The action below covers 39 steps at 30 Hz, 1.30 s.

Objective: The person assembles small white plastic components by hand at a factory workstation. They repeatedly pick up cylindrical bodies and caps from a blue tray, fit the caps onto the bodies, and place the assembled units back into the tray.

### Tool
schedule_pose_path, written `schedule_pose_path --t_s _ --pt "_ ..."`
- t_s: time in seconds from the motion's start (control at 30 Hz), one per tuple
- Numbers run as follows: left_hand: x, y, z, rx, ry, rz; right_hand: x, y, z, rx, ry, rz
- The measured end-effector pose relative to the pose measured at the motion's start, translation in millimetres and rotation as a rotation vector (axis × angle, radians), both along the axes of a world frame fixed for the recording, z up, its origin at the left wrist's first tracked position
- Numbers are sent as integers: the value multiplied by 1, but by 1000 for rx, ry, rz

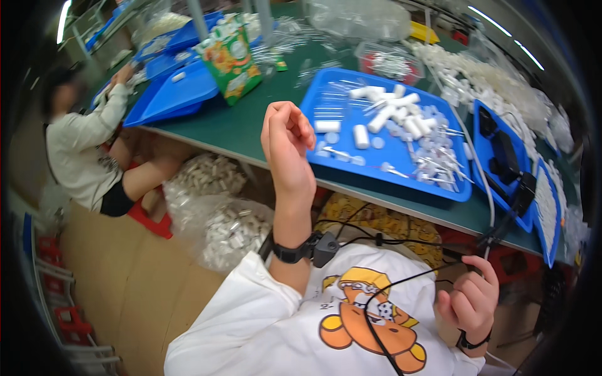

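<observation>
My left hand [290, 147] is raised in front of the table edge, just left of a blue tray [313, 161]. Its fingers bend loosely inward, and nothing shows in them. A black strap with a small camera [326, 249] is round that wrist. Lower right, my right hand [473, 294] hangs in front of my shirt, fingers half curled and thumb apart, with no object visible in it. Black cables [433, 241] run close by its fingertips; I cannot tell whether they touch. The tray bears white cylinders [361, 136], clear thin tubes [331, 100] and small translucent parts with white sticks [439, 166].
More blue trays [175, 97] and a green snack bag [232, 62] occupy the table's left. A tray with black devices [501, 153] stands right, beside heaped white parts [495, 84]. Below the table are filled plastic bags [219, 219]. A co-worker [84, 147] sits at left.
</observation>
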<state>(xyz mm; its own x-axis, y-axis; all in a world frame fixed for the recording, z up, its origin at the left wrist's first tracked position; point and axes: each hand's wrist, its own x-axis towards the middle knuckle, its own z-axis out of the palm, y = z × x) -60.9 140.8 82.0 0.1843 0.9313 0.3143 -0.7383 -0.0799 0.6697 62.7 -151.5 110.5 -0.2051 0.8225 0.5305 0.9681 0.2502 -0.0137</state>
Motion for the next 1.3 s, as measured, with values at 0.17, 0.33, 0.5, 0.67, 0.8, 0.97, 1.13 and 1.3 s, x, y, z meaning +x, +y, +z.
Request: schedule_pose_path --t_s 0.17,0.33,0.5,0.67,0.8,0.97,1.13,1.3 --pt "22 -24 0 139 373 -31 13 19 12 -163 16 -57" --pt "38 -48 3 324 610 -84 40 46 44 -323 62 -28" --pt "51 -52 -5 612 858 -8 74 98 66 -639 100 -146" --pt "51 -51 -4 600 922 -4 125 178 42 -462 -31 -154" --pt "48 -48 -1 593 897 -71 139 215 28 -503 -121 -255" --pt "46 -49 1 528 828 -78 144 218 33 -465 32 -161" --pt "46 -48 1 346 599 -177 123 191 53 -319 299 45" --pt "48 -52 2 285 389 -285 84 169 48 -282 472 181"
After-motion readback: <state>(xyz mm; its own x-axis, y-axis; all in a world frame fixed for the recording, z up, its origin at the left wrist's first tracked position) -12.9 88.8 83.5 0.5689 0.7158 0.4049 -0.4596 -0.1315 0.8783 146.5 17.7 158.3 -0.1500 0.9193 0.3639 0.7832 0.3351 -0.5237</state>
